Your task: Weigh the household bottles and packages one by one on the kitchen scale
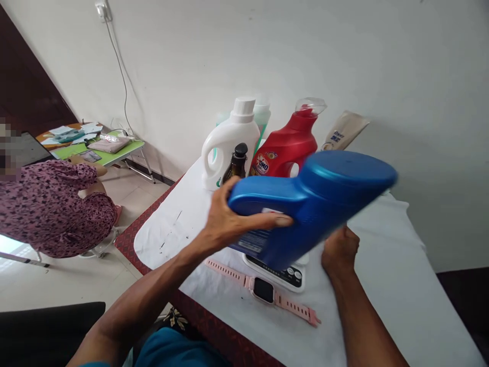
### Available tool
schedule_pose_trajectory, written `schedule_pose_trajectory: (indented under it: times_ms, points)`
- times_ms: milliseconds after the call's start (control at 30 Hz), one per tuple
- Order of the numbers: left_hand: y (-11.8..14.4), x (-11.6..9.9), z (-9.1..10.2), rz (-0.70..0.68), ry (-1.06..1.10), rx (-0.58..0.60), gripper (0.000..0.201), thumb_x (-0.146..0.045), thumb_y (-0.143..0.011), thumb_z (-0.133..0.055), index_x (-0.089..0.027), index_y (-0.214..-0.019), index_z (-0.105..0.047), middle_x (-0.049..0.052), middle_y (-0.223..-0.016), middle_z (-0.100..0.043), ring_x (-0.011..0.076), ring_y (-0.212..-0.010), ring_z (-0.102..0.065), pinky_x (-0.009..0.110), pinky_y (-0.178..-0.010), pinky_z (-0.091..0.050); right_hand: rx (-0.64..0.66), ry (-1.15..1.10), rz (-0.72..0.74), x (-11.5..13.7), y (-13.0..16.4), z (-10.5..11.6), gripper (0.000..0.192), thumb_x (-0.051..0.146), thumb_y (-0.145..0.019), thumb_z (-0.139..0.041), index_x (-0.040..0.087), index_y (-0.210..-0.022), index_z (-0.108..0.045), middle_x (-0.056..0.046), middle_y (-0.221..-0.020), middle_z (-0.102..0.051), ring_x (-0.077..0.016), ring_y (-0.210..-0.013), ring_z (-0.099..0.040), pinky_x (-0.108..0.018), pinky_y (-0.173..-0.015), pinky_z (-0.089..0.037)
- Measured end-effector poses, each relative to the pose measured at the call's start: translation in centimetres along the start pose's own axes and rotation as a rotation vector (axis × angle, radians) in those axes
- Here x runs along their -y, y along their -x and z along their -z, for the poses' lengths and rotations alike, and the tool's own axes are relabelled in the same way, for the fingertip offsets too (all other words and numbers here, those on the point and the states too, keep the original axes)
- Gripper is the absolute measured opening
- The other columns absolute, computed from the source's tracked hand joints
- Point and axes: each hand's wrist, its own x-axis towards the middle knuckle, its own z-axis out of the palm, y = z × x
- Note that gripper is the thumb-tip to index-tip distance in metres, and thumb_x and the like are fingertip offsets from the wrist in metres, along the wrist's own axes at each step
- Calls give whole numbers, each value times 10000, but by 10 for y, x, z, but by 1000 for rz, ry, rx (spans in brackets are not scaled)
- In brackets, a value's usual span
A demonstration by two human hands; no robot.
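Note:
My left hand (229, 219) grips a big blue detergent bottle (328, 199) around its handle side, the thumb pressed along the near face. The bottle is tipped over in the air, its broad flat base towards the upper right. Behind its lower edge is my right hand (341, 251), fingers curled; whatever they hold is hidden by the bottle. Below the bottle lies a white kitchen scale (296, 283), partly covered from view. In front of the scale a pink-strapped smartwatch (263, 290) rests flat on the white cloth (183, 224).
At the back of the table stand a white jug (237, 132), a dark pump bottle (239, 160), a red OMO bottle (290, 135) and a beige tube (346, 130). On the left, a person in a patterned dress (57, 204) sits near a green folding table (133, 148).

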Motion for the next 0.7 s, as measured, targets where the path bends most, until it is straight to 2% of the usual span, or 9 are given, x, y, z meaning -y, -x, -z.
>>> schedule_pose_trajectory:
  times_ms: [133, 200, 267, 367, 500, 700]
  points:
    - [5, -11, 64, -153, -198, -320, 576, -529, -545, -985, -184, -921, -718, 26, -844, -682, 191, -743, -660, 333, -668, -576, 8, -46, 7, 0, -2, -5, 602, 721, -912, -464, 183, -812, -714, -90, -740, -733, -245, -716, -699, -413, -761, -555]
    - [-1, -4, 90, -179, -273, -465, 540, -523, -553, -966, -181, -872, -696, 14, -833, -659, 167, -720, -627, 308, -658, -554, 6, -58, 6, 0, -2, -5, 615, 741, -901, -485, 182, -811, -724, -86, -739, -738, -236, -716, -697, -407, -763, -547]
    - [-12, 8, 107, -196, -303, -549, 513, -510, -570, -950, -183, -858, -680, 5, -829, -651, 155, -715, -615, 297, -668, -548, 3, -72, 9, -1, -3, -4, 635, 770, -888, -499, 184, -809, -728, -83, -736, -741, -235, -719, -697, -402, -757, -541]
    - [-32, 30, 116, -210, -299, -584, 501, -493, -580, -948, -183, -864, -675, -5, -812, -646, 143, -704, -600, 287, -666, -537, 5, -85, 21, -1, -4, -3, 680, 820, -869, -496, 183, -816, -727, -83, -738, -744, -235, -716, -700, -396, -743, -541]
    - [-57, 55, 113, -184, -311, -589, 491, -471, -567, -957, -188, -786, -622, -33, -738, -586, 121, -655, -542, 262, -614, -491, 18, -80, 27, -2, -5, -3, 716, 849, -863, -488, 176, -818, -730, -84, -728, -740, -234, -703, -704, -386, -714, -541]
    - [-77, 72, 111, -185, -382, -593, 496, -489, -581, -950, -198, -742, -582, -50, -696, -505, 109, -636, -485, 250, -602, -460, 26, -73, 13, -3, -7, -3, 776, 915, -814, -506, 175, -821, -737, -94, -740, -749, -237, -727, -705, -389, -746, -543]
